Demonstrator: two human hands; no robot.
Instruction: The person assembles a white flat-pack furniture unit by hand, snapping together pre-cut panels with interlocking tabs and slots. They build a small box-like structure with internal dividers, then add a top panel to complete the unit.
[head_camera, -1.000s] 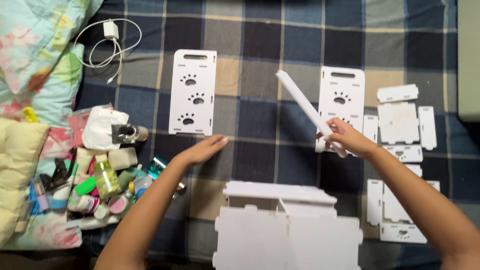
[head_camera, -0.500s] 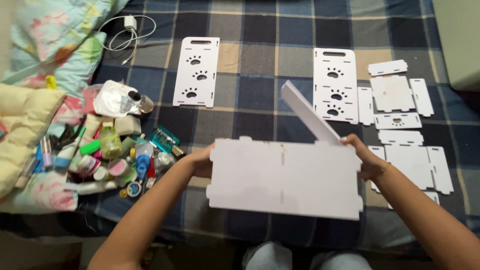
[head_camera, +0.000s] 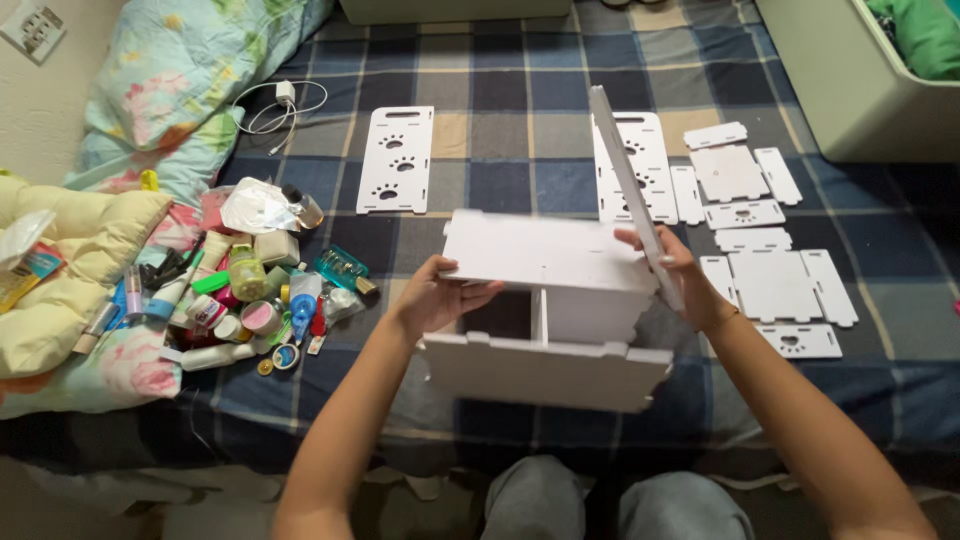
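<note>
I hold a half-built white board organiser (head_camera: 548, 318) above the plaid blanket (head_camera: 500, 90). It has an upper panel, a lower panel and a divider between them. My left hand (head_camera: 435, 293) grips its left end under the upper panel. My right hand (head_camera: 675, 270) steadies the right end and also holds a long white panel (head_camera: 632, 180) that stands tilted up and away from me. My knees show at the bottom edge.
Flat white panels with paw cut-outs (head_camera: 396, 158) and several smaller white pieces (head_camera: 765, 225) lie on the blanket. A heap of cosmetics and bottles (head_camera: 235, 300) sits at left beside pillows (head_camera: 70, 270). A charger cable (head_camera: 280, 105) and a bin (head_camera: 860, 80) lie at the back.
The organiser has been tipped from showing one flat face to showing its open inside with the divider. Both hands stayed at its ends, and the long panel swung more upright.
</note>
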